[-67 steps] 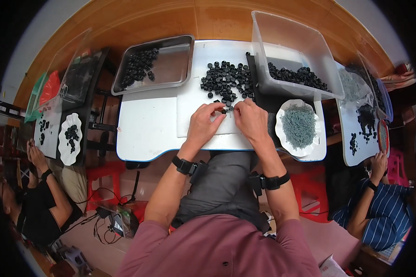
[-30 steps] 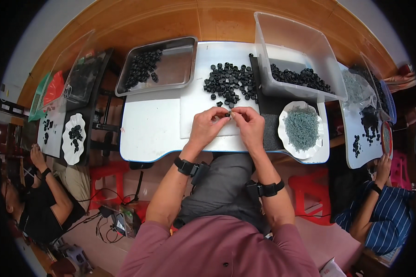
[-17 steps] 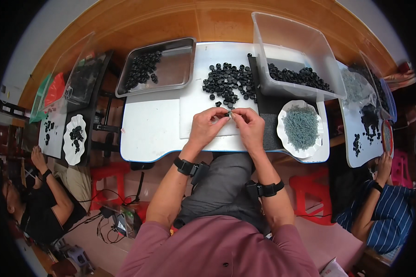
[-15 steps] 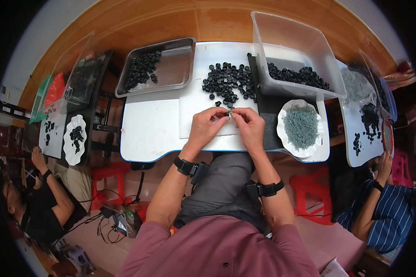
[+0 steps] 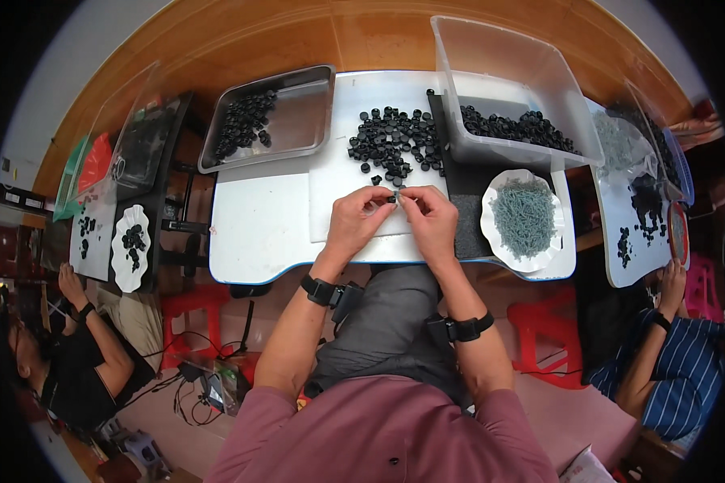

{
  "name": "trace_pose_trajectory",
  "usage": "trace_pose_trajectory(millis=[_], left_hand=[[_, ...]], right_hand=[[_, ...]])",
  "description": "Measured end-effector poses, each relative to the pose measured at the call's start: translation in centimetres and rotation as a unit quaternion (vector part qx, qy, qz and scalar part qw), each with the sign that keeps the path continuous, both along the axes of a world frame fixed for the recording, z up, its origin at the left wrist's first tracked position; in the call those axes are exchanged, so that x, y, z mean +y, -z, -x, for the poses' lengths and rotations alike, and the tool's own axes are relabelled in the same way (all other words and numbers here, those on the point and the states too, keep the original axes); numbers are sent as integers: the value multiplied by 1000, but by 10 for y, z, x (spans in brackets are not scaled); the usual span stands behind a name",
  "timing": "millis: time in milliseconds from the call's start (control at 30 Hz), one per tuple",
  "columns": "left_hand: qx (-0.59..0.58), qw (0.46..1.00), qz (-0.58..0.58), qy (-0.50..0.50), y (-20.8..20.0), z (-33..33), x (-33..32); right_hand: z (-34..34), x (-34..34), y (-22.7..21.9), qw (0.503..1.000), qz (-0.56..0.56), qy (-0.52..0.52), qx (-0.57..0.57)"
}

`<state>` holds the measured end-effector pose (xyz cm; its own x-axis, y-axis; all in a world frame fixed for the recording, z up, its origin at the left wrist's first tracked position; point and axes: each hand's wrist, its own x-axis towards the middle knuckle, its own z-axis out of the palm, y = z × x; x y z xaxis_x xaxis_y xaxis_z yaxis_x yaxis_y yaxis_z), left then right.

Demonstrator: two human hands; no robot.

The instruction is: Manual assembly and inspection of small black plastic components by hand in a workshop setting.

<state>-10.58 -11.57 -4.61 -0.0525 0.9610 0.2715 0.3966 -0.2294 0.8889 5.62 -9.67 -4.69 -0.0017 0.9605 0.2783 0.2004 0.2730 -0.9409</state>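
Observation:
My left hand (image 5: 356,219) and my right hand (image 5: 432,224) meet over a white sheet (image 5: 324,201) on the table, fingertips almost touching. Thumb and forefinger of the left pinch a small round black cap (image 5: 392,200). The right pinches what looks like a thin grey-green piece at the cap; the fingers partly hide it. Just beyond the fingertips spreads a heap of loose black caps (image 5: 395,138). On a dark mat to the right, a white scalloped plate (image 5: 491,235) bears a mound of small grey-green pieces (image 5: 524,213).
A metal tray (image 5: 302,133) with black caps stands at the back left. At the back right is a clear plastic bin (image 5: 511,60) holding more. Co-workers sit at side tables left and right, with red stools (image 5: 548,334) between. Cables (image 5: 193,402) lie on the floor.
Both hands stay together at nearly the same spot, with slight finger shifts. The view has tilted a little; the black cap between the fingertips shows more clearly now.

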Motion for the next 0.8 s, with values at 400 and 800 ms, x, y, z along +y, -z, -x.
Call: trace_pose_trajectory(millis=[400, 800], left_hand=[[10, 1000, -18, 5, 0, 0, 0], [-6, 1000, -8, 0, -2, 1, 0]], right_hand=[[4, -4, 1, 982, -170, -11, -84], [-6, 2, 2, 992, 91, -20, 80]])
